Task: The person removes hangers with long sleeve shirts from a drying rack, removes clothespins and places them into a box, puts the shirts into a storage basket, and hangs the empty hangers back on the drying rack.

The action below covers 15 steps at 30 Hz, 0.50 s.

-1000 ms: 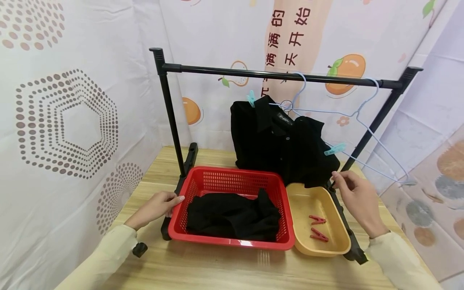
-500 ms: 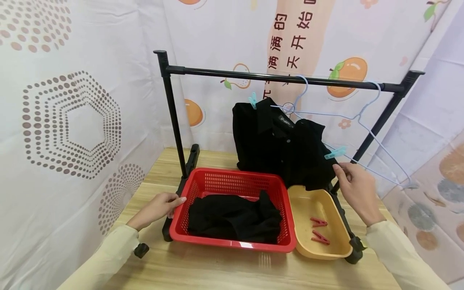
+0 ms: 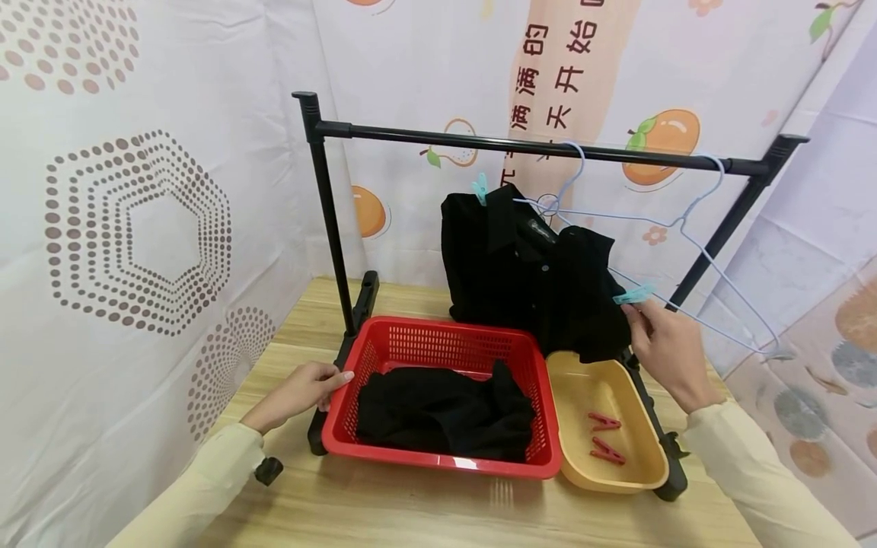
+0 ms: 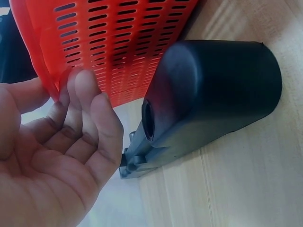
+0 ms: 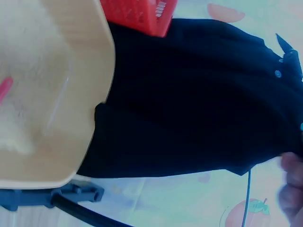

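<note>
Black cloth makes up the shirt [image 3: 524, 285], which hangs askew from a light-blue hanger [image 3: 551, 208] on the dark bar of a clothes rack [image 3: 438, 140]. One teal clip [image 3: 481, 190] sits high at its left; another teal clip [image 3: 632, 294] sits lower at its right edge. The right hand [image 3: 668, 350] is at that edge, just below the lower clip, its fingers bent and fingertips touching the cloth — whether they pinch the shirt or the clip I cannot tell, and the right wrist view shows that hand blurred.

Below, on the wooden table [image 3: 397, 514], stands a red basket [image 3: 438, 461] with slotted walls and a crumpled black garment [image 3: 445, 411] inside. The left hand [image 3: 301, 392] grips the basket's left rim, thumb over the top and fingers curled beneath — the left wrist view shows this from outside, beside a thick black foot [image 4: 213, 90] of the rack. A yellow tray [image 3: 572, 396] touches the basket's right side, the shirt's lower end reaching its back edge. In the tray lie two red clips [image 3: 607, 450], apart. A second light-blue hanger [image 3: 681, 221] hangs bare at the bar's right end.
</note>
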Available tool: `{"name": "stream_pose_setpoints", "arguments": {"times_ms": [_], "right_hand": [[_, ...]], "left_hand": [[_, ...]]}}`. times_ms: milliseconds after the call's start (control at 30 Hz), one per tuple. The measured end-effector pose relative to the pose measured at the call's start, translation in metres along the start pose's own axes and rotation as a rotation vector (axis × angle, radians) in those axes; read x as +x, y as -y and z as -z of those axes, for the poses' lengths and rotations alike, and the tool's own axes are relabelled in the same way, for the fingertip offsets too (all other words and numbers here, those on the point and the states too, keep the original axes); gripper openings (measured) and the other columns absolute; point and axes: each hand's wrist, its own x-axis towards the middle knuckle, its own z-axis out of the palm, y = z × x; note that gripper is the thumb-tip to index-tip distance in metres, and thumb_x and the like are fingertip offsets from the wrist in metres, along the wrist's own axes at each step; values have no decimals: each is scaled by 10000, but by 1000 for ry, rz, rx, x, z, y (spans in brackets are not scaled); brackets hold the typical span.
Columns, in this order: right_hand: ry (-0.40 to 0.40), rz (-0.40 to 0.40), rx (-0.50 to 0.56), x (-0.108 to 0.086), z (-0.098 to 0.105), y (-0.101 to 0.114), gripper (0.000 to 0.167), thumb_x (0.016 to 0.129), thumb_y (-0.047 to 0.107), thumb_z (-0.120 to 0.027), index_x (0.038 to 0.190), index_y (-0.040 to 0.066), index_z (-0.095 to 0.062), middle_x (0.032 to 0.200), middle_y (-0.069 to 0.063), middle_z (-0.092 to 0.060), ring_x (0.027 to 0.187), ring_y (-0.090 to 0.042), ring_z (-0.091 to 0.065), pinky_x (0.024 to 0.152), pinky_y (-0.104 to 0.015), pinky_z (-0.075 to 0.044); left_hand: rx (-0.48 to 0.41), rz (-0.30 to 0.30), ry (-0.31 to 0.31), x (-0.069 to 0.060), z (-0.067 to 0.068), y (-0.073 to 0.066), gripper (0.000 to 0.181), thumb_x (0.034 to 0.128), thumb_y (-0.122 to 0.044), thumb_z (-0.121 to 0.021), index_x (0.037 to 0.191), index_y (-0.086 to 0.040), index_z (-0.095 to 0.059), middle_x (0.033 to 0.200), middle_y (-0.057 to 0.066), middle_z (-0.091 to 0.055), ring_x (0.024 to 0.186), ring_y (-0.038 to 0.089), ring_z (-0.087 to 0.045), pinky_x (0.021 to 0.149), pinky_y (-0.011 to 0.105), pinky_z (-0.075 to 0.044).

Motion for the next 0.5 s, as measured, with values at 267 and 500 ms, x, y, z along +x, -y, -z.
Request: {"name": "stream_pose_setpoints", "arguments": {"times_ms": [267,500], "right_hand": [[-192,116,-14,5,-1,-1,127,916,9,-678,792,7,-650,557,-39,-467,468,-116,-346,436,-291,-256],[-309,93,41,10,3,2,158,960,54,-646,859,-57,-696,662,-147,-587,523,-193,-422,527,-270,-306]], "left_hand": [[3,-10,5,-1,2,-3,403,1069,-366,-571,825,-53,-639,647,54,-568,619,198,-575,639,426,-520],[-21,5,7,-2,0,-4,390,1069,-352,-575,833,-48,-639,648,41,-558,620,184,-573,618,351,-507]]}}
